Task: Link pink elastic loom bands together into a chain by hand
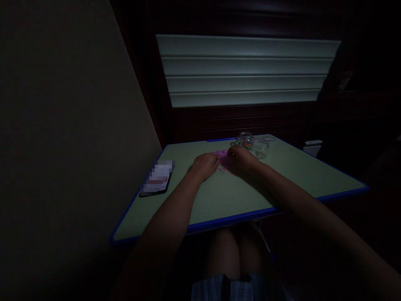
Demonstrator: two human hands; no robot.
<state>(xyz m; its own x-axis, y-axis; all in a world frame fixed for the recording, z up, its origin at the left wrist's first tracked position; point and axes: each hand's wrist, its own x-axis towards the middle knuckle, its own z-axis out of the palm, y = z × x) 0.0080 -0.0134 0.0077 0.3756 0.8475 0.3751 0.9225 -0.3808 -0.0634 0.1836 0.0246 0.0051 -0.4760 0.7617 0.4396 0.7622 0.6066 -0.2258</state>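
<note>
A small pile of pink bits (222,155) lies on the pale green table (200,207), with a few loose pieces spread on its near side; the pieces are too small and dim to name. My left hand (206,166) rests at the pile's left edge, its fingers bent and pressed together. On the other side, my right hand (240,158) reaches over the pile's right edge with its fingers closed in a pinch. What either hand holds, if anything, cannot be made out. Just behind my right hand stands a clear jar (245,141) with many-coloured small pieces inside.
Beside the jar is a second clear container (260,147), with a round clear lid (268,140) behind it. A phone (157,179) with a blurred screen lies at the table's left edge. A wall (94,125) rises close on the left. The room is dark.
</note>
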